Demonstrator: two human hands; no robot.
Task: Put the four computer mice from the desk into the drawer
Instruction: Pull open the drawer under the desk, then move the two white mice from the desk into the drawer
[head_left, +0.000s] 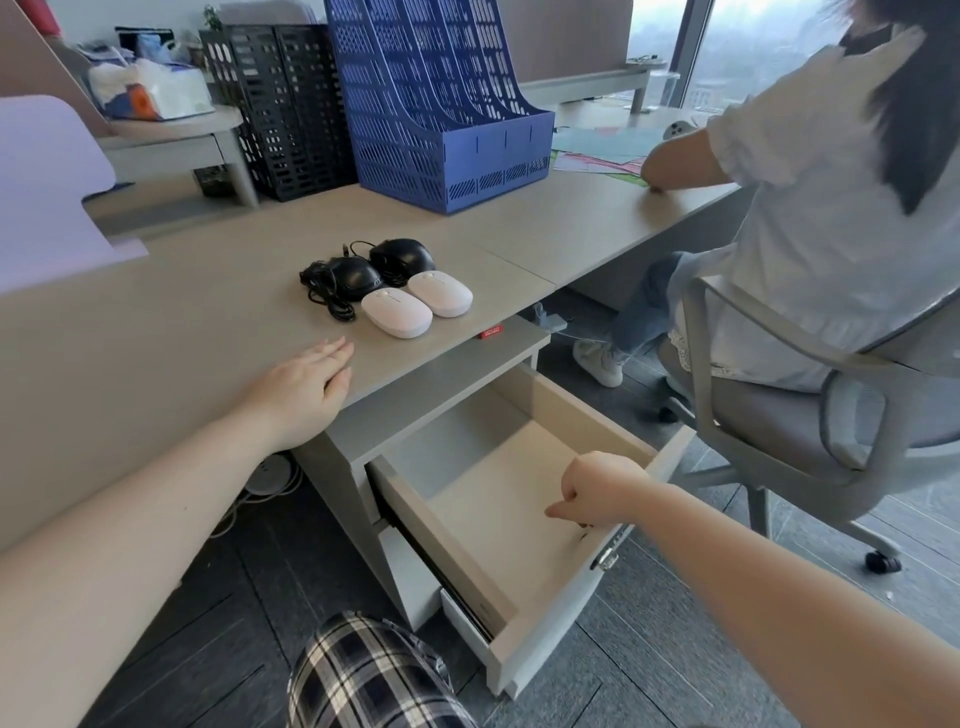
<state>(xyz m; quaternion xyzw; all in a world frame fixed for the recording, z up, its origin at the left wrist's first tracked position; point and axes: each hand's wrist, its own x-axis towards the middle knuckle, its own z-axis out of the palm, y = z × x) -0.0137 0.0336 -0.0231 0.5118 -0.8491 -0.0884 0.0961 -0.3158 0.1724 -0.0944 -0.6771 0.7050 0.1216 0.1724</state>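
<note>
Your right hand (597, 488) curled on front edge of drawer (498, 499), fingers bent over panel near lock; drawer pulled out, nothing visible inside. Your left hand (306, 384) flat, palm down on desk (156, 322) edge, fingers loosely extended, holding nothing. Beyond it, four mice clustered on desk: near white mouse (397, 313), far white mouse (440, 293) just beside, left black mouse (356, 278) and right black mouse (402, 258) behind, cords bundled. Blue file rack (441, 104) farther back. Seated person (831, 208) at right.
</note>
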